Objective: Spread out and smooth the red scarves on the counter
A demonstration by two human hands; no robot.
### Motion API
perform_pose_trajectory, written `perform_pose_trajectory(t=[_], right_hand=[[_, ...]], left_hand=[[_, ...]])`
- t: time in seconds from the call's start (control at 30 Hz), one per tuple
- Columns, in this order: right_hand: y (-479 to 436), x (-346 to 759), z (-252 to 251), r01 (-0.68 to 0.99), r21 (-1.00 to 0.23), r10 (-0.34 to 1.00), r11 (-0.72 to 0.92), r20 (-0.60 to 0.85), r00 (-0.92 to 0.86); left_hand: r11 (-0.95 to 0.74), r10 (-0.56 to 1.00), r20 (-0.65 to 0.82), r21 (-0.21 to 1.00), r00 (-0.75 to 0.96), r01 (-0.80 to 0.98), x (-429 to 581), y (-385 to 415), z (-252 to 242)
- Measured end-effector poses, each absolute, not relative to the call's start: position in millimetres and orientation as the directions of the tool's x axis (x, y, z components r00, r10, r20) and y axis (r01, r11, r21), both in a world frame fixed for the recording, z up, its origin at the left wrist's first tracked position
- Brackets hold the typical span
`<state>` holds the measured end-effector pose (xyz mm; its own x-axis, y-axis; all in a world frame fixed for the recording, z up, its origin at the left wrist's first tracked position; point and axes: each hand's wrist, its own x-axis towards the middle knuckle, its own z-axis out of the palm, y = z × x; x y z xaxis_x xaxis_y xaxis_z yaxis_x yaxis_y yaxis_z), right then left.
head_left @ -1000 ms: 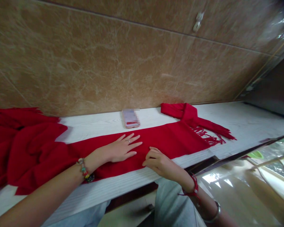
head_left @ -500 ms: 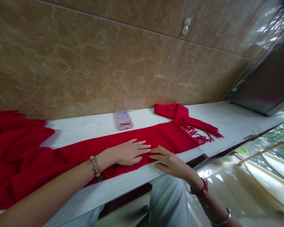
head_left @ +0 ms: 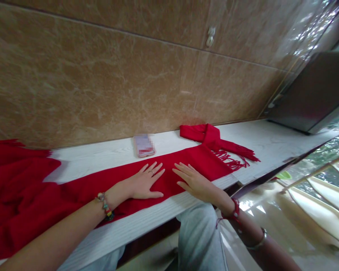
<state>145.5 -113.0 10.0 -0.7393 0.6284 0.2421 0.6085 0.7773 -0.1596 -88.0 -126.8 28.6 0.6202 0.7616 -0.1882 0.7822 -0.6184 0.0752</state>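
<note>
Where smooth, scarf [head_left: 169, 180] near counter edge [head_left: 158, 216]

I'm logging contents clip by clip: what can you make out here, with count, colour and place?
Fringed cloth: number of pieces unclear, red, along the table
Phone: 1, pale purple, behind the cloth
Table: 1, white, against the wall
Wall: 1, brown, background
Wall fitting: 1, white, upper wall
Box-like object: 1, dark, table's far right
Unclear object: 1, green, right background
Bracelets: 3, multicoloured left wrist; red and silver right arm
Trouser legs: 2, pale blue, at the table's near edge
Left fingers: 1 set, ringed, spread on cloth
Right fingers: 1 set, bare, over cloth
</note>
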Motion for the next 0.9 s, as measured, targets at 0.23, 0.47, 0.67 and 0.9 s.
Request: perform_pose_trajectory(t=[0.23, 0.47, 0.67, 0.9], right_hand=[[-85, 131, 22, 0.570, 0.014, 0.571, 0.821, -0.001, -0.821], [-68, 111, 15, 0.581, 0.024, 0.579, 0.813, 0.059, -0.813], [-57, 129, 0, 0.656, 0.072, 0.651, 0.751, 0.079, -0.755], [-49, 131, -3, 0.743, 0.093, 0.736, 0.663, 0.101, -0.670]], left_hand=[[-0.461, 0.862, -0.188, 0.100, 0.472, 0.882, -89, -128, 23], [-0.434, 0.874, -0.177, 0.135, 0.453, 0.891, -91, -132, 24], [-0.415, 0.869, -0.220, 0.161, 0.442, 0.896, -104, -136, 26], [-0.426, 0.869, -0.195, 0.173, 0.455, 0.888, -106, -136, 24]])
